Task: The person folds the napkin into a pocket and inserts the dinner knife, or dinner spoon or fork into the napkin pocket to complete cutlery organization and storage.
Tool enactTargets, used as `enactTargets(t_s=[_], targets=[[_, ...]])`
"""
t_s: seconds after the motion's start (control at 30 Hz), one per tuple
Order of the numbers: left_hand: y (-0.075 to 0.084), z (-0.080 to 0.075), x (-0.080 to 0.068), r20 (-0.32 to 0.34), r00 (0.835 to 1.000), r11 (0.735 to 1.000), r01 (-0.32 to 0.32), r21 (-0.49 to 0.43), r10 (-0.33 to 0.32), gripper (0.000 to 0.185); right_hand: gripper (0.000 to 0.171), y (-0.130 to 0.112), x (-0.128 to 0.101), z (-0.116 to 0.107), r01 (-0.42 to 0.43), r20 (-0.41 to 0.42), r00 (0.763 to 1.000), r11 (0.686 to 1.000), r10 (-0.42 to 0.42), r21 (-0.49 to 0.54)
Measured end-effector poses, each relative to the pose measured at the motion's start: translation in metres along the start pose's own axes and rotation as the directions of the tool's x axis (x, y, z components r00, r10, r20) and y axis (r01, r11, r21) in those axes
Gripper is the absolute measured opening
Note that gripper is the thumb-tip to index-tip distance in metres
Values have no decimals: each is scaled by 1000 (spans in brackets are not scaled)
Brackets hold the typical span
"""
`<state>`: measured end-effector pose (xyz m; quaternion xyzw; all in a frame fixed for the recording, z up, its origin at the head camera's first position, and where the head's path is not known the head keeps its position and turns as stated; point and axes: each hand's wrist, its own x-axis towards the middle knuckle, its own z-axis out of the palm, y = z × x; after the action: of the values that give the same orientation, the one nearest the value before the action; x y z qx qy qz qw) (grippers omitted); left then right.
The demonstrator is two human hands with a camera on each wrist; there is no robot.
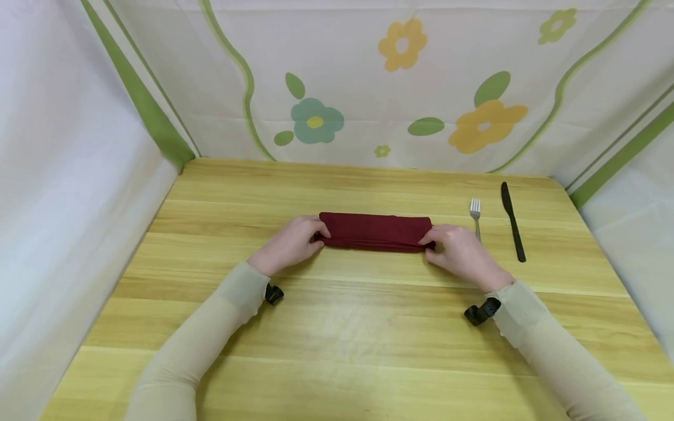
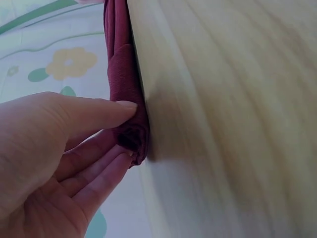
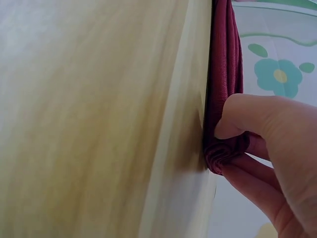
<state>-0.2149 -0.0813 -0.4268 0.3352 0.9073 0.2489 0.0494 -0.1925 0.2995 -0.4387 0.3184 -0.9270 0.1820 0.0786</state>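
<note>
A dark red cloth napkin (image 1: 375,231) lies rolled into a long narrow band across the middle of the wooden table (image 1: 337,351). My left hand (image 1: 295,240) pinches its left end (image 2: 130,139) between thumb and fingers. At the other side, my right hand (image 1: 455,248) pinches the napkin's right end (image 3: 223,151), thumb bent over the folds. Both ends show layered rolls of fabric in the wrist views.
A silver fork (image 1: 475,215) lies just right of my right hand, partly hidden by it. A black knife (image 1: 512,221) lies further right. White cloth walls with flower prints (image 1: 316,120) enclose the table on three sides.
</note>
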Motion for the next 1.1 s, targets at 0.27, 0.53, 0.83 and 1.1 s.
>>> enactTargets(t_s=[0.27, 0.53, 0.83, 1.1], targets=[[-2, 1, -1, -23, 1000, 1000, -5, -11, 4, 13, 17, 5, -2, 2, 37, -112, 993, 998, -32, 43], [-1, -3, -2, 5, 1000, 999, 26, -27, -26, 13, 18, 5, -2, -1, 15, -71, 997, 997, -10, 79], [25, 9, 14, -35, 999, 999, -29, 20, 30, 31, 23, -9, 4, -2, 21, -64, 998, 999, -19, 25], [30, 24, 28, -5, 1000, 1000, -18, 10, 18, 14, 10, -6, 3, 9, 55, -86, 995, 998, -55, -6]])
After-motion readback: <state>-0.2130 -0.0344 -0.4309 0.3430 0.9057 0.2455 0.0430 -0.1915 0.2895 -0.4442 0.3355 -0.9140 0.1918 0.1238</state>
